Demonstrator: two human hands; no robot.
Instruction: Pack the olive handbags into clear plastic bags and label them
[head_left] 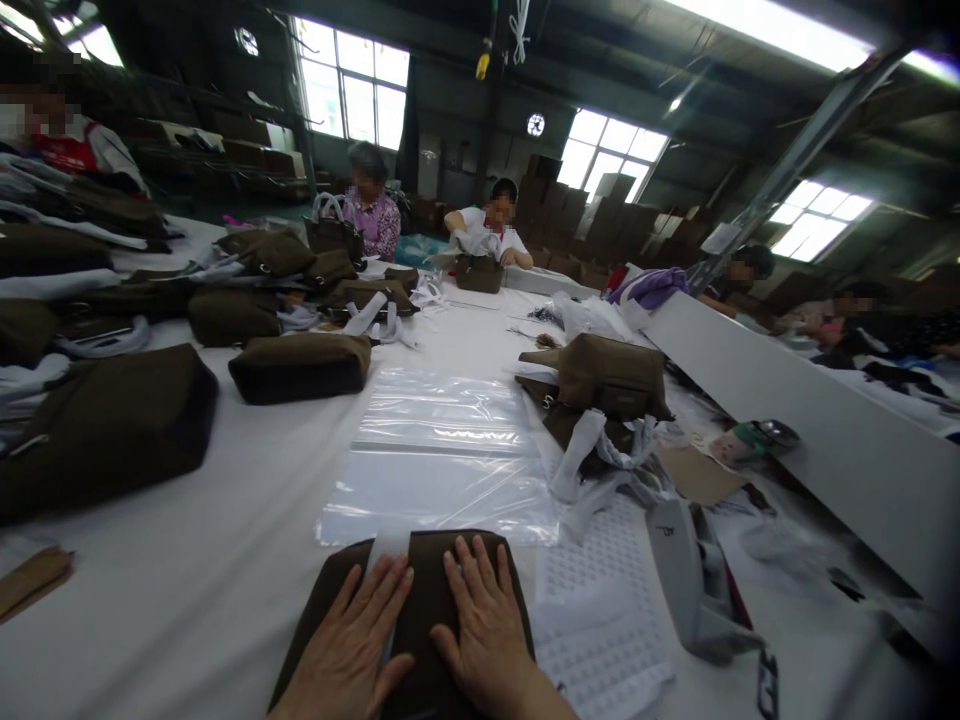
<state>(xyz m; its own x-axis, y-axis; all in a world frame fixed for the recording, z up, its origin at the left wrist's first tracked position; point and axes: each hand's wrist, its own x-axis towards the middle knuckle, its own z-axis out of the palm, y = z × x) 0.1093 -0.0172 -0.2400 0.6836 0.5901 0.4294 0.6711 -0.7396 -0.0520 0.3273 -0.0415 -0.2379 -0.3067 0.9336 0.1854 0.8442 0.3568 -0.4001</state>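
Under both my palms lies a dark olive handbag (424,580), flat on the white table at the near edge. My left hand (352,640) rests open on its left half, fingers stretched over a strip of white wrapping (391,545) that runs along the bag. On the right half my right hand (484,625) is spread flat, thumb pointing left. The bag's near end runs out of the picture. Just beyond it is a stack of clear plastic bags (442,490).
Several olive bags crowd the left side, one large bag (142,420) nearest. To the right are a bag with wrapped handles (611,380), sticker sheets (600,610), a grey tape dispenser (697,580) and a bottle (754,440). A white board (810,410) edges the table. Co-workers sit beyond.
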